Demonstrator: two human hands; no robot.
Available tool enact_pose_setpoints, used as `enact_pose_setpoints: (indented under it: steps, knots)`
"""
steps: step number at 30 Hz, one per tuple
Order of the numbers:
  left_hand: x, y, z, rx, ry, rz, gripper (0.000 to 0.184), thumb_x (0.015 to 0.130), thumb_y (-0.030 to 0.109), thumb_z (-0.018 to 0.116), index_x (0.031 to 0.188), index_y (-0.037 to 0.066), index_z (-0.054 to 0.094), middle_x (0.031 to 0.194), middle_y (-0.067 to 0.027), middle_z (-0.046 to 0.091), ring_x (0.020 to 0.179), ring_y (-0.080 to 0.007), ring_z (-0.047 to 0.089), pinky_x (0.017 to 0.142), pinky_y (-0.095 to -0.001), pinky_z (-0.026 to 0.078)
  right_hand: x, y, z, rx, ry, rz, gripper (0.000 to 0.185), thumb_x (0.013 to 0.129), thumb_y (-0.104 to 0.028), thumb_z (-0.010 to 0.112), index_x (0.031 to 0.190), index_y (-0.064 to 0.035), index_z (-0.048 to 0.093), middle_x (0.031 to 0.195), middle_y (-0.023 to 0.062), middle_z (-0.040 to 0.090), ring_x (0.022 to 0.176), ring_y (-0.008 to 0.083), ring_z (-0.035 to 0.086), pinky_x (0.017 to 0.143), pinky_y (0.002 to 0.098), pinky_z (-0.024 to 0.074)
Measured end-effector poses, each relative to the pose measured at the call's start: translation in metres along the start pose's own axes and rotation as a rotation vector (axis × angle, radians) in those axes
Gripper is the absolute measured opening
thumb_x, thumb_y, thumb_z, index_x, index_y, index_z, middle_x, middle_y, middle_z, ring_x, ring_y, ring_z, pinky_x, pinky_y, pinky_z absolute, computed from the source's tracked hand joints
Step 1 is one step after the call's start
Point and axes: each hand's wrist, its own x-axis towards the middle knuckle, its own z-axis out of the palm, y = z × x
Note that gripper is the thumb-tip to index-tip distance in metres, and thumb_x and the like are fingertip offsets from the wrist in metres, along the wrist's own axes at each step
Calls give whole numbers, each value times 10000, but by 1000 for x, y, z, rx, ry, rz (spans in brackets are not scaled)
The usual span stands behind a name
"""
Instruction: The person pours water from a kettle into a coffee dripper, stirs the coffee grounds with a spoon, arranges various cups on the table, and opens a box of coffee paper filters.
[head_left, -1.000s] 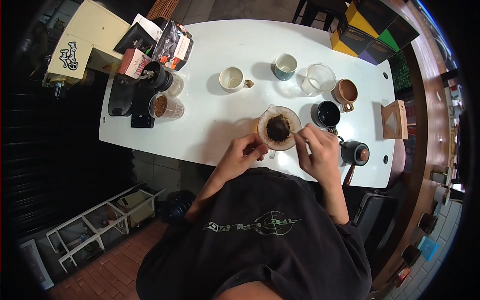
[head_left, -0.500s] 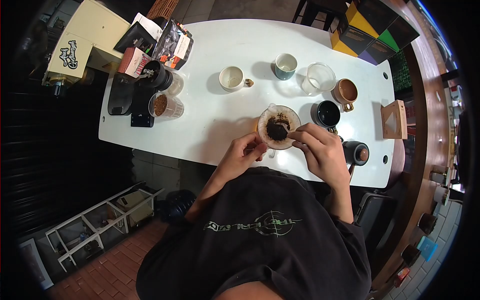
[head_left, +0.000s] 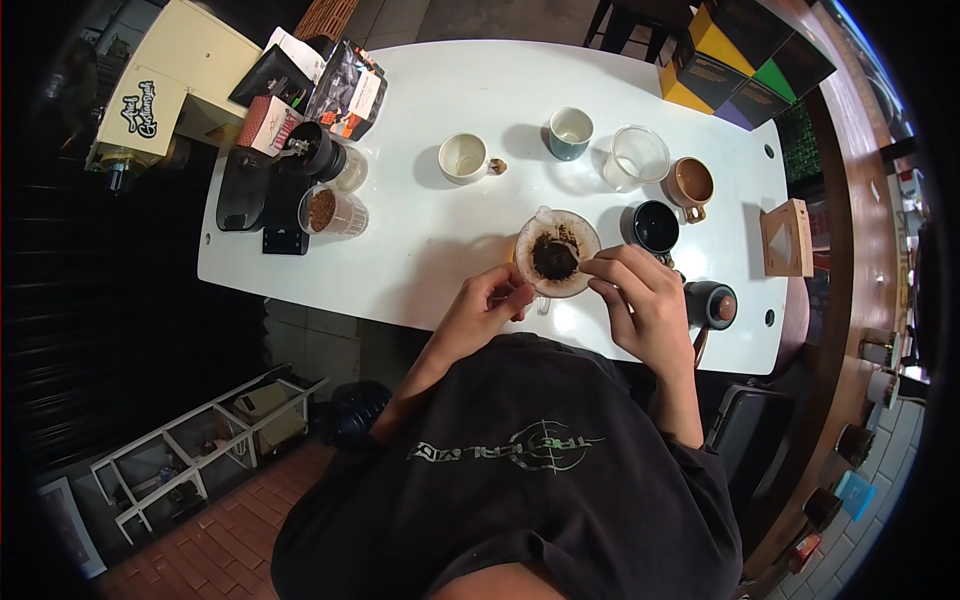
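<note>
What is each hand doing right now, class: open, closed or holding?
Left hand: fingers curled by the dripper; whether gripping it cannot be told.
Right hand: closed, pinching a slim utensil over the coffee grounds.

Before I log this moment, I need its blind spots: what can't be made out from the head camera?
Head view:
What the left grip touches: hidden behind its fingers.
Utensil: mostly covered by the right grip.
Whatever lies under the filter: blocked by the filter itself.
Handle of the black cup: partly behind the right grip.
Print on the boxes: too small.
Stool: cut off by the top edge.
</note>
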Motion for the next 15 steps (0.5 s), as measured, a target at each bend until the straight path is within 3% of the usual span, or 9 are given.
enact_pose_setpoints:
  steps: [10,12,15]
  knots:
    - [-1,1,-1,36,-15,-9,228,1008,215,636,932,1,613,770,-3,603,709,-62,559,664,-243,484,-3,-6,1,50,37,4,101,828,-36,690,926,-31,663,851,71,639,739,265,630,601,379,499]
    - [-1,2,-1,50,-11,-13,230,1006,216,638,936,-2,616,775,-5,611,715,-63,566,666,-245,486,-3,-2,2,-73,8,19,92,831,-23,687,918,-25,658,833,78,631,723,266,624,591,380,489]
    - [0,3,-2,80,-26,-3,216,1006,199,635,953,-10,638,803,-9,640,724,-62,581,679,-239,495,-6,-7,-2,-26,115,55,82,834,-4,675,911,-20,653,831,77,634,712,263,622,584,375,483]
